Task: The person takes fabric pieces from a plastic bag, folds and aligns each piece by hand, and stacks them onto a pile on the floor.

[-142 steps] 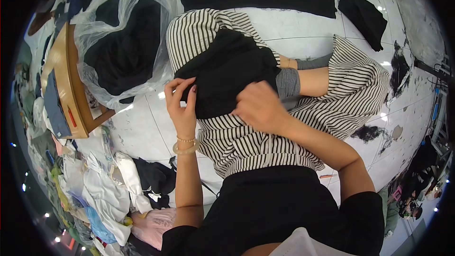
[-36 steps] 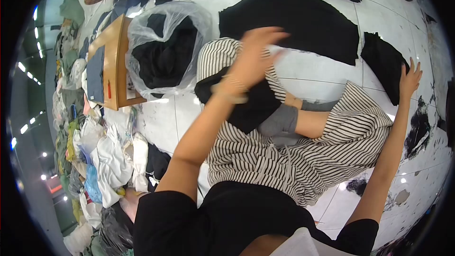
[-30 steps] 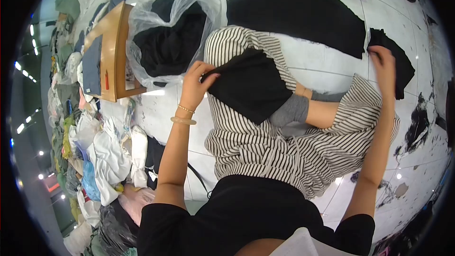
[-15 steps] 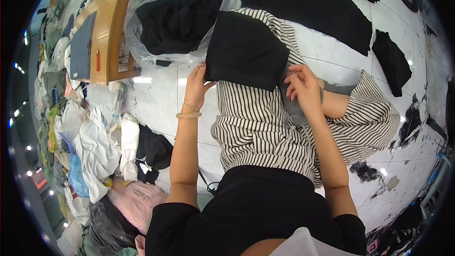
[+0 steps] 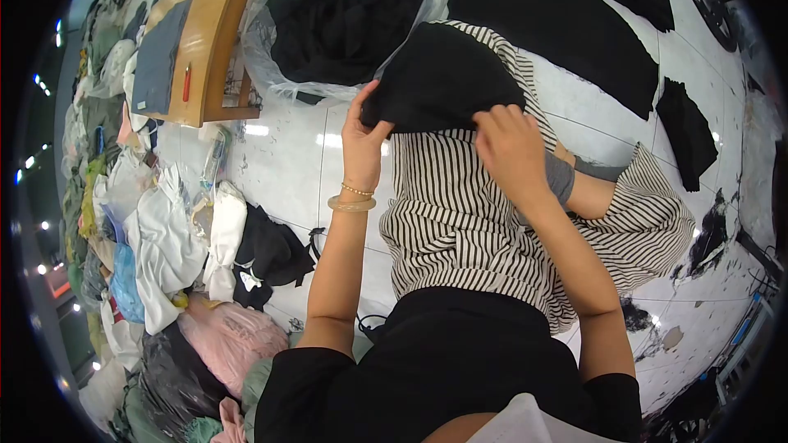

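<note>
A black cloth piece [image 5: 447, 74] lies over my knee on the striped trousers [image 5: 443, 189]. Its near left corner is pinched in my left hand [image 5: 364, 133], between thumb and fingers. At the near right edge of the same cloth, my right hand [image 5: 510, 148] has its fingers bent and closed on the fabric. The fingertips of the right hand are partly hidden. Beyond the knee, a large black cloth panel [image 5: 566, 29] lies flat on the tiled floor, with a smaller black piece [image 5: 687, 133] to its right.
A clear plastic bag [image 5: 279, 74] holding black fabric stands beside my knee. Left of it is a wooden stool [image 5: 215, 12] with a grey cloth and a red tool [image 5: 186, 82]. Heaped clothes and bags [image 5: 168, 246] line the left. A black wheel [image 5: 706, 4] is at the upper right.
My right hand has come from the small black piece on the right to the near edge of the cloth and closed there. My left hand still grips the left corner; the cloth is spread over the knee.
</note>
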Demonstrator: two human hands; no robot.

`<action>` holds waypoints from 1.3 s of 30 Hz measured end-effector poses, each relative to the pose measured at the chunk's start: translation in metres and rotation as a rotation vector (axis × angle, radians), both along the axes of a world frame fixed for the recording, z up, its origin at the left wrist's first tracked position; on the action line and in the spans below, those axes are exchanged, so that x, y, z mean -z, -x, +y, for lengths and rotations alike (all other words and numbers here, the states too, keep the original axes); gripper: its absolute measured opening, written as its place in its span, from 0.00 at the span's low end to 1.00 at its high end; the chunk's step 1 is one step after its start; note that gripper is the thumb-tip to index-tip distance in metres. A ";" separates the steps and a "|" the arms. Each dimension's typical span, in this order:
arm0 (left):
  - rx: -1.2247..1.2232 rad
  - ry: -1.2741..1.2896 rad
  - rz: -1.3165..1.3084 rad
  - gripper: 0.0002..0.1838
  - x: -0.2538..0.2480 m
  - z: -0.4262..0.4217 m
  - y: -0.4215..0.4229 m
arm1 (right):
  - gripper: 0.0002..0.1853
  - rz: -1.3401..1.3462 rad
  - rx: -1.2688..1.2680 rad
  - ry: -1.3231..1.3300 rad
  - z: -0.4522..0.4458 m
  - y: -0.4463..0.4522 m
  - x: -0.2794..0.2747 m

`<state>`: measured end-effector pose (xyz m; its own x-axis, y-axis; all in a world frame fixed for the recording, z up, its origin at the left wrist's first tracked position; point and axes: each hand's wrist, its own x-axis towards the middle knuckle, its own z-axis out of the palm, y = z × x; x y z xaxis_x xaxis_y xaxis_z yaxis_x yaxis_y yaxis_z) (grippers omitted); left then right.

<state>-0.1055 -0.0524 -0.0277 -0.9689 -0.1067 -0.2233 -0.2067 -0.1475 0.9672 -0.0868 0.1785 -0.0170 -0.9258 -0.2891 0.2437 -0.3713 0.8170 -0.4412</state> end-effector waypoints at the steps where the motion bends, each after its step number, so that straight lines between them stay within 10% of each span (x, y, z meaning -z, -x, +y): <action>1: -0.009 0.001 0.002 0.31 0.000 -0.003 0.003 | 0.14 0.045 0.065 0.126 0.001 0.005 -0.002; 9: -0.139 0.865 0.456 0.23 -0.048 -0.018 0.055 | 0.07 0.057 0.295 0.074 0.030 0.046 -0.043; 17: 0.210 0.709 0.354 0.18 -0.134 -0.015 0.130 | 0.26 0.173 0.363 0.102 0.066 0.110 -0.103; 19: 0.284 0.839 0.799 0.23 -0.120 -0.019 0.117 | 0.29 0.359 0.159 -0.056 0.071 0.092 -0.095; 26: 0.503 0.947 0.436 0.27 0.005 -0.016 -0.006 | 0.24 0.019 0.079 -0.090 0.060 -0.021 0.031; 29: 0.348 0.794 0.197 0.26 0.012 -0.004 -0.035 | 0.23 -0.083 0.158 -0.005 0.056 -0.037 0.044; 31: 0.255 1.178 0.409 0.26 0.008 0.007 -0.038 | 0.23 -0.100 0.206 0.053 0.053 -0.033 0.047; 36: 0.400 1.212 0.539 0.26 -0.017 0.069 -0.026 | 0.27 -0.159 0.323 0.324 0.046 -0.019 0.050; 39: 0.417 1.222 0.588 0.25 -0.009 0.086 -0.024 | 0.30 0.016 0.291 -0.023 0.023 -0.008 0.009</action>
<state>-0.0818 0.0340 -0.0187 -0.8946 0.3763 0.2409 0.4447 0.8021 0.3985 -0.0790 0.2011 -0.0260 -0.9667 -0.0174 0.2553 -0.1264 0.8999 -0.4173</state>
